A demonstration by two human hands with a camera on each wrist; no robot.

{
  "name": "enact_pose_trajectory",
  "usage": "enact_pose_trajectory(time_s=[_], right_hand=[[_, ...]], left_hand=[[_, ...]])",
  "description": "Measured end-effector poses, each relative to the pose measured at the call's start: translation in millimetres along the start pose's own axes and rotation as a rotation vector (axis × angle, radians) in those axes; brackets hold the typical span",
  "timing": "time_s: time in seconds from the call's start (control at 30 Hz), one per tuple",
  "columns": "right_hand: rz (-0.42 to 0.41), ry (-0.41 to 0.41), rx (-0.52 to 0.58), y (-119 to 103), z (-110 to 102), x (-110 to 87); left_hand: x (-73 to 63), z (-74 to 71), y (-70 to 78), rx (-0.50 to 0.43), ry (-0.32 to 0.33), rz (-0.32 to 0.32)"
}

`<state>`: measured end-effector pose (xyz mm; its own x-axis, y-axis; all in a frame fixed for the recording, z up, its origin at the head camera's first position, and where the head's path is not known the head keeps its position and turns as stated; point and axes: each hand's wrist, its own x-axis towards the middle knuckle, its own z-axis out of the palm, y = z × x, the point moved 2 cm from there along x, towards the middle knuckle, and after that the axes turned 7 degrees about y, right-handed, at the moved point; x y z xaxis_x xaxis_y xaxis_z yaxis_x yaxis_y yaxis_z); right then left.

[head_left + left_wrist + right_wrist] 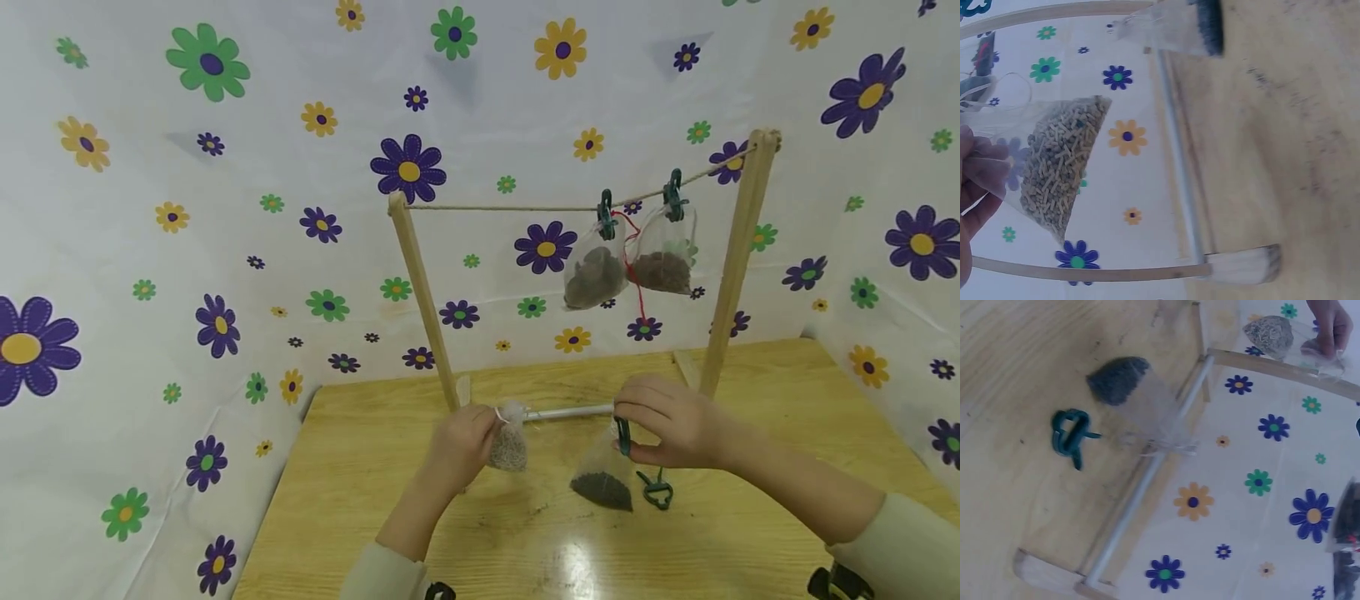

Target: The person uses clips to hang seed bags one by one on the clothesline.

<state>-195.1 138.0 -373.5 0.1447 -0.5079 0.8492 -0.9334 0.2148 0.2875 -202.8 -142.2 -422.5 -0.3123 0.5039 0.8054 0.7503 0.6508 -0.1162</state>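
Pellet bag (1057,162) — clear, tan-filled, granule bag (602,482) — clear, dark-bottomed

Two hands work above the wooden tabletop (352,517): the left hand (467,433) pinches the top of a small bag of pale bits (510,450), and the right hand (678,421) grips a dark green clip (623,437) at the top of a clear bag of dark grains (602,487). Just beside that bag, towards the right edge, lies a loose green clip (657,493). Near the back edge stand a left post (423,292) and a right post (737,258), joined by a cord (495,207) above and a pale rod (570,412) below. Two bags with brown contents (596,277) hang clipped from the cord, a red string (640,300) dangling between them. A flowered sheet (285,50) rises behind the back edge.
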Motion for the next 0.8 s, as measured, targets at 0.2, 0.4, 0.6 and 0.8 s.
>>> enact_pose_trajectory(time_s=[0.2, 0.4, 0.6, 0.8], right_hand=[[0.053, 0.068, 0.089, 12.4, -10.1, 36.2], [0.071, 0.011, 0.075, 28.5, -16.1, 67.4], [0.085, -0.013, 0.035, 49.9, -20.5, 92.9], [0.147, -0.019, -0.004, 69.7, -23.1, 114.0]], left_hand=[[27.9, -7.9, -8.8, -0.067, 0.005, -0.069], [53.2, -12.1, -13.9, -0.113, 0.077, -0.115], [83.1, -14.2, -20.1, -0.128, 0.136, -0.122], [107.9, -16.1, -26.5, -0.17, 0.172, -0.217]])
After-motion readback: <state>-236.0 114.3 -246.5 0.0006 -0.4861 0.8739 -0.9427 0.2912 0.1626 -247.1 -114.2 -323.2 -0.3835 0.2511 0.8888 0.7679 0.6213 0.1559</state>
